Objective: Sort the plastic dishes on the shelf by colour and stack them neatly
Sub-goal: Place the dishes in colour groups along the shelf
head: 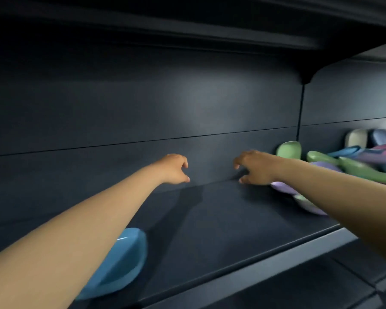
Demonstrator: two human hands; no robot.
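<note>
Both my arms reach deep over a dark shelf [221, 219]. My left hand [175, 168] hovers near the back panel with loosely curled fingers and holds nothing. My right hand [254, 167] is level with it, also loosely curled and empty, just left of a lilac dish [283, 188]. A blue dish [125, 262] lies at the shelf's front left, partly hidden under my left forearm. On the right sits a jumbled pile: green dishes [288, 149], a long green one [365, 172], blue and pink ones [379, 152], a pale one [356, 138].
The dark back panel [143, 108] stands right behind both hands. An upper shelf [187, 30] hangs overhead. A vertical divider seam [300, 112] splits the back wall to the right. The shelf's front lip [254, 275] runs diagonally below.
</note>
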